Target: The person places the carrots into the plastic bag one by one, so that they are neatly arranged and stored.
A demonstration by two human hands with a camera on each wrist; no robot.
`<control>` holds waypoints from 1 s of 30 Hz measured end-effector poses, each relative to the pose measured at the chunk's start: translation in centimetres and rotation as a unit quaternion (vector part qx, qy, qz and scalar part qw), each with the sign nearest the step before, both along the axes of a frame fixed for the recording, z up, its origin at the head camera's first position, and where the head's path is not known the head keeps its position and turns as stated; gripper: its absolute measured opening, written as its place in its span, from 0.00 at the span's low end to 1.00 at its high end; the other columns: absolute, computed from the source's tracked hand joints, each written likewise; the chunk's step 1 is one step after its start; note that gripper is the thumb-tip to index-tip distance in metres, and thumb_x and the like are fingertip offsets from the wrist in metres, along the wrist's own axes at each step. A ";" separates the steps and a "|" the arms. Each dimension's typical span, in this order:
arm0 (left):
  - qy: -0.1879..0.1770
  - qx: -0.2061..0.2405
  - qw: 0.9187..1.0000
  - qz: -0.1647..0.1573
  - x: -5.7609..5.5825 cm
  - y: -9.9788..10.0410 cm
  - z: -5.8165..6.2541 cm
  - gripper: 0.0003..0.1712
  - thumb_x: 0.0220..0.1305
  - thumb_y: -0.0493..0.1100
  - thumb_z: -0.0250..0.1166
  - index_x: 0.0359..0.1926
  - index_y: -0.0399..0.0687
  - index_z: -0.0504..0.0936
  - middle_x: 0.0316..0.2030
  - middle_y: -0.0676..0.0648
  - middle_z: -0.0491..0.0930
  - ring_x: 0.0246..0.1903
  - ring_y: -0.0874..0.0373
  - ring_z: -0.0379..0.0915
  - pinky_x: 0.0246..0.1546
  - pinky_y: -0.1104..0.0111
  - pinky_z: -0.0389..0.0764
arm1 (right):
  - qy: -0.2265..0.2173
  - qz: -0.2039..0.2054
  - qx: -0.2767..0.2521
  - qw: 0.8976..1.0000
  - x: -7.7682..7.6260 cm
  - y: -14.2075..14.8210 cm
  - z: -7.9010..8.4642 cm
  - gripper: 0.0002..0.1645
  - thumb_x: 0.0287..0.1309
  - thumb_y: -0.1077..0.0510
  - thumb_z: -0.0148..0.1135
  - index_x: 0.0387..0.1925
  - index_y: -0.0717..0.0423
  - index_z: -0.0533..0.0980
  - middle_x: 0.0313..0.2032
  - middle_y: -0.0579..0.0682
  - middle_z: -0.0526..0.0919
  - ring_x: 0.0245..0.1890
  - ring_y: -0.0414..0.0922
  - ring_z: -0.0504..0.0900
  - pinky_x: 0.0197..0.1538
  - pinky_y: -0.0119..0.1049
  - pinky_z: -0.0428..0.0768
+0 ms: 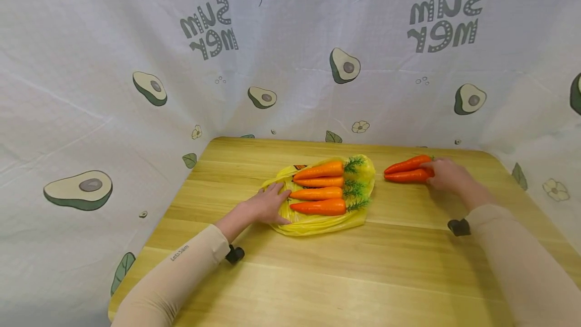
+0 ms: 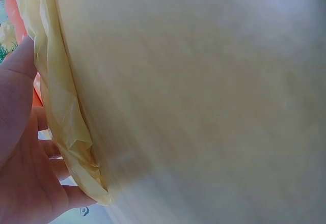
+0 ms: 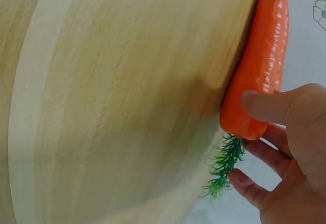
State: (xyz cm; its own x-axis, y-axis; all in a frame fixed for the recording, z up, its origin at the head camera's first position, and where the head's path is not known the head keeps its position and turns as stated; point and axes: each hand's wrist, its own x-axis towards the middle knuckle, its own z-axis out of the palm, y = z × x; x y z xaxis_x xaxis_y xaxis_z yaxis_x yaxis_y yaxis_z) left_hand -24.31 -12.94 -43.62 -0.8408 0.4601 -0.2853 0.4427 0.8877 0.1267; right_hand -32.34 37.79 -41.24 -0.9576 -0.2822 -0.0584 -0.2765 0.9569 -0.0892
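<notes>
Several orange toy carrots [image 1: 317, 194] with green tops lie side by side on a flattened yellow plastic bag [image 1: 327, 226]. My left hand [image 1: 271, 205] rests on the bag's left part, fingers spread, near the carrot tips. In the left wrist view, the thumb and fingers of that hand [image 2: 25, 147] touch the bag's crumpled edge [image 2: 61, 96]. To the right of the bag, two redder carrots [image 1: 406, 169] lie together, tips pointing left. My right hand [image 1: 449, 178] grips their leafy end. The right wrist view shows its thumb pressed on the nearer carrot [image 3: 260, 66]; the other is mostly hidden there.
The carrots and bag are on a light wooden table [image 1: 299, 281]. Behind it and at both sides hangs a white curtain [image 1: 295, 29] printed with avocados and lettering. Dark wrist cameras sit under both sleeves.
</notes>
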 end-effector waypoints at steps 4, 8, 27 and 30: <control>-0.001 0.000 1.000 -0.002 0.0 0.0 -0.1 0.55 0.60 0.71 0.65 0.79 0.53 0.55 0.79 0.39 0.46 0.79 0.42 0.42 0.73 0.41 0.55 | 0.002 0.005 0.001 1.000 0.2 -0.1 -0.1 0.32 0.54 0.64 0.64 0.62 0.72 0.72 0.53 0.80 0.74 0.53 0.78 0.72 0.52 0.74 0.72; 0.002 0.001 1.000 0.000 0.0 0.0 -0.1 0.55 0.60 0.71 0.66 0.79 0.52 0.56 0.79 0.39 0.46 0.79 0.42 0.42 0.73 0.41 0.56 | 0.008 0.009 -0.001 1.000 0.2 0.0 -0.1 0.32 0.54 0.64 0.63 0.62 0.71 0.72 0.53 0.79 0.75 0.52 0.78 0.74 0.50 0.73 0.73; 0.002 0.005 1.000 0.006 0.1 0.0 -0.2 0.55 0.60 0.71 0.66 0.79 0.52 0.56 0.79 0.40 0.47 0.79 0.43 0.42 0.73 0.41 0.55 | -0.007 0.007 0.003 1.000 0.7 -0.1 0.2 0.32 0.59 0.61 0.64 0.64 0.70 0.71 0.49 0.76 0.77 0.47 0.71 0.76 0.49 0.73 0.74; 0.001 0.004 1.000 0.006 0.1 0.0 -0.1 0.55 0.60 0.71 0.66 0.79 0.52 0.56 0.79 0.40 0.47 0.79 0.43 0.42 0.73 0.41 0.55 | 0.002 0.011 -0.009 1.000 0.7 -0.2 0.4 0.33 0.58 0.61 0.64 0.63 0.71 0.71 0.48 0.75 0.78 0.46 0.70 0.76 0.50 0.72 0.74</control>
